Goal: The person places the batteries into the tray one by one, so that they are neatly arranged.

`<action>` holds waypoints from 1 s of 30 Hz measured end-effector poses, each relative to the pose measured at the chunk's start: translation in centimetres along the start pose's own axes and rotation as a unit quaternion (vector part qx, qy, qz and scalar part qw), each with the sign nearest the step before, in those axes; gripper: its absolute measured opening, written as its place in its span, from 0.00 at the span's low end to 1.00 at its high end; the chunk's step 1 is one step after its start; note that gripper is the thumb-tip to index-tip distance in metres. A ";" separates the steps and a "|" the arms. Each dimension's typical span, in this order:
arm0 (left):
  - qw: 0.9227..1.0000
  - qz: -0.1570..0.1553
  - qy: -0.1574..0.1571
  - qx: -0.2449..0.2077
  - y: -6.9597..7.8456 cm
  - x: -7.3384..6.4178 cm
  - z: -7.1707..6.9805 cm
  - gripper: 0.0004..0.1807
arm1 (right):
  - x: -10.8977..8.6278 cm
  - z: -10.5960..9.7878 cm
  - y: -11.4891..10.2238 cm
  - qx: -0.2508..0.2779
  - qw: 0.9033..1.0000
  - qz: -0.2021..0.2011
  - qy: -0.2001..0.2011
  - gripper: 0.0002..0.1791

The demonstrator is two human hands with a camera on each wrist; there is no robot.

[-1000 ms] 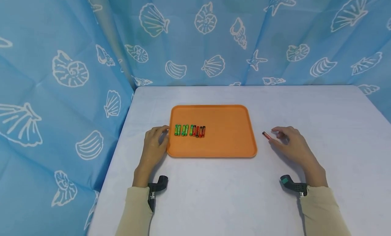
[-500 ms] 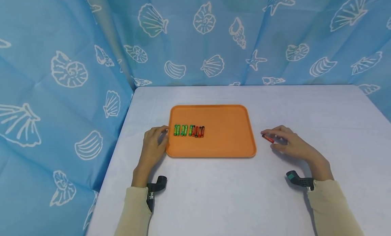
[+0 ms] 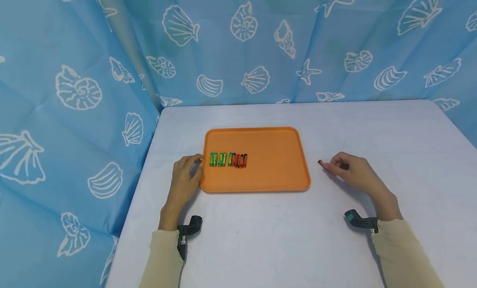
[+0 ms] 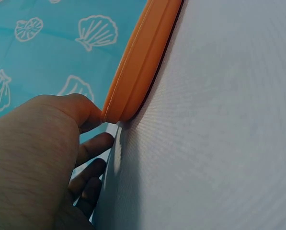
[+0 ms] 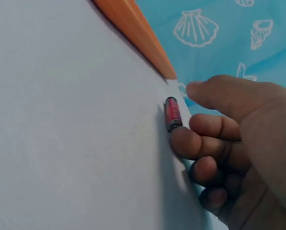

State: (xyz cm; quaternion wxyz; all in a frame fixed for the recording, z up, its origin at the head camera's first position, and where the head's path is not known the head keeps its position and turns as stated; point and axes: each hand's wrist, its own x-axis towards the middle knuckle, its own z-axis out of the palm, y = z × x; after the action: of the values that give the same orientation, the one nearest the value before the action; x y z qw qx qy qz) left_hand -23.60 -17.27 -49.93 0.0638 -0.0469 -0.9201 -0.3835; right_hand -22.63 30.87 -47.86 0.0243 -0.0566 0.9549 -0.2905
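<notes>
At my right fingertips I hold a red battery with a black end, just right of the orange tray. In the right wrist view the battery sticks out beyond the fingertips, one end hidden behind a finger of my right hand. My left hand stays at the tray's left side with loosely bent fingers, touching the rim. In the left wrist view one digit meets the rim while other fingers hang below it. Several green batteries lie in the tray beside several red batteries, in one row.
A white cloth covers the table. Behind it and on the left hangs a blue curtain with white shell prints. Dark wrist cameras are strapped by both tan sleeves.
The right fingers stretched over the battery half a second ago and are now drawn back in; the battery has turned at the fingertips. The left hand has stayed at the tray; the head view shifted slightly.
</notes>
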 end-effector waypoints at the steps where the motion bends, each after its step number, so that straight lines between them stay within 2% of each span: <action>1: 1.000 -0.002 -0.001 0.001 0.0 0.0 0.0 0.20 | 0.0 0.0 -0.2 0.000 1.000 0.009 0.001 0.16; 3: 1.000 -0.002 -0.003 0.002 0.2 0.1 -0.1 0.20 | -0.1 0.2 -0.4 -0.005 1.000 0.015 0.003 0.17; 8: 1.000 -0.002 -0.005 0.003 0.5 0.2 -0.3 0.20 | 0.0 1.0 -0.8 -0.023 0.999 -0.004 0.026 0.16; 12: 1.000 -0.007 -0.006 0.007 0.5 0.3 -0.4 0.20 | 0.0 1.1 -1.1 -0.014 1.000 -0.006 0.027 0.17; 15: 1.000 -0.009 -0.004 0.007 0.5 0.3 -0.5 0.20 | 0.0 0.7 -0.6 0.007 1.000 -0.021 0.006 0.17; 18: 1.000 -0.011 -0.003 0.008 0.6 0.3 -0.5 0.20 | 0.0 0.5 0.1 0.037 0.996 -0.079 -0.023 0.24; 22: 1.000 -0.010 -0.001 0.003 0.6 0.3 -0.4 0.20 | 0.3 0.3 0.6 0.056 0.984 -0.159 -0.058 0.29; 26: 1.000 -0.007 -0.001 -0.002 0.3 0.2 -0.2 0.20 | 0.8 0.1 0.8 0.056 0.979 -0.178 -0.086 0.28; 30: 1.000 -0.010 -0.003 -0.001 0.1 0.1 -0.1 0.20 | 1.0 0.1 1.1 0.063 0.978 -0.168 -0.105 0.26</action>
State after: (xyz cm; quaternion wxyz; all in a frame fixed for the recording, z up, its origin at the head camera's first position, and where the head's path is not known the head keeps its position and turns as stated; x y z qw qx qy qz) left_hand -23.69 -17.26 -49.80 0.0569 -0.0395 -0.9202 -0.3853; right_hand -23.74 31.60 -48.52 0.0790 -0.2443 0.9037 -0.3425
